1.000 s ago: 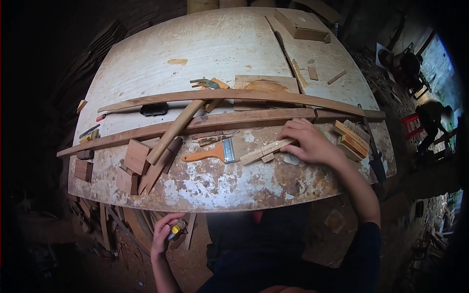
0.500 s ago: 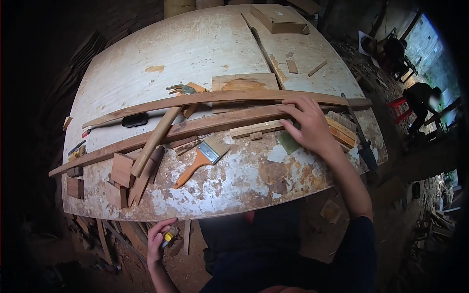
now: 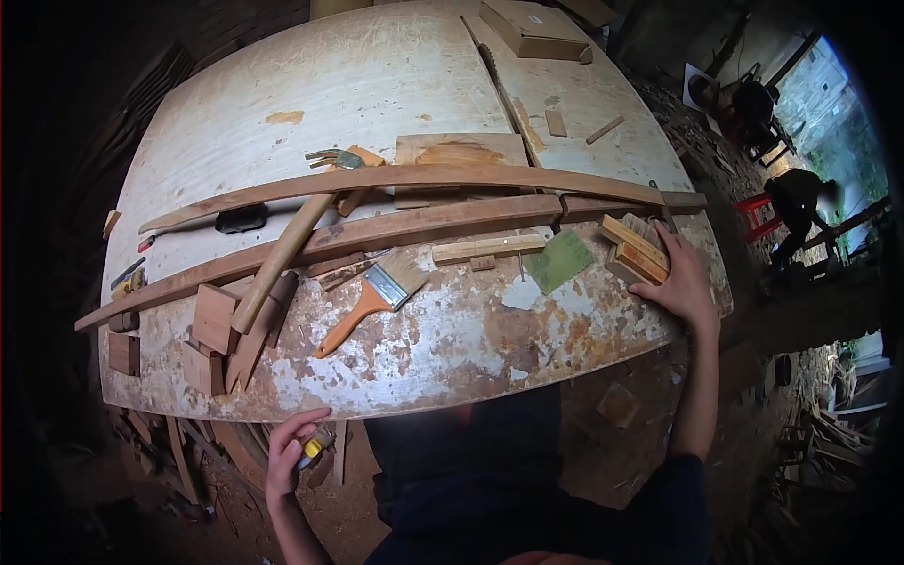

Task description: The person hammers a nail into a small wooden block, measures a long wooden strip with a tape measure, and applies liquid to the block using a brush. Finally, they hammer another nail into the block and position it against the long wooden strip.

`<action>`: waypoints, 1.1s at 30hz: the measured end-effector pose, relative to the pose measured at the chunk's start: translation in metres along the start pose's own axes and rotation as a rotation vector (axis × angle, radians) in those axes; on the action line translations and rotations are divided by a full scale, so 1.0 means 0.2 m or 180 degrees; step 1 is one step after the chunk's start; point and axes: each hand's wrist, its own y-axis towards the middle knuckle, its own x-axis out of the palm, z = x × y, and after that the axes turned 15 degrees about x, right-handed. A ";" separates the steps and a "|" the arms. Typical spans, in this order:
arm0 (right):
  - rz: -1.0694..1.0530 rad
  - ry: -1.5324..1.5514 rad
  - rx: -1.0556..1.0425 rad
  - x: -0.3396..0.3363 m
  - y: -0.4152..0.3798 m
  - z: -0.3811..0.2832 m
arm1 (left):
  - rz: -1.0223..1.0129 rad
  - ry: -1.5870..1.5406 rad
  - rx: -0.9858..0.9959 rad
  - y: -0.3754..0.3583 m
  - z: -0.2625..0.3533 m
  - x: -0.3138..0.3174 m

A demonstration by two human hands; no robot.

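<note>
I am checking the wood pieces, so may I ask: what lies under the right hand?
Under the right hand are wood blocks, whose left ends show. The hand covers their right side; whatever is beneath the palm cannot be seen.

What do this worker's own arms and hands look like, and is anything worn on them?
Both the left hand and right hand are gloveless. A dark, navy-looking short sleeve covers the upper right arm; no watch shows.
</note>
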 end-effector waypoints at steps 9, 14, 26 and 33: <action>-0.0924 0.0701 0.0200 -0.08 -0.38 -0.35 | -0.0223 -0.0247 -0.0034 0.00 0.05 0.10; 0.0081 0.0306 -0.0302 -0.03 -0.38 -0.42 | -0.0664 -0.0520 0.0091 0.08 0.03 0.20; 0.0065 0.0747 -0.1592 0.24 -0.54 -0.65 | -0.0704 -0.0546 0.0327 0.27 0.04 0.48; -0.0778 0.2101 -0.2603 0.25 -0.73 -0.87 | -0.0689 -0.0194 0.0698 0.43 0.10 0.72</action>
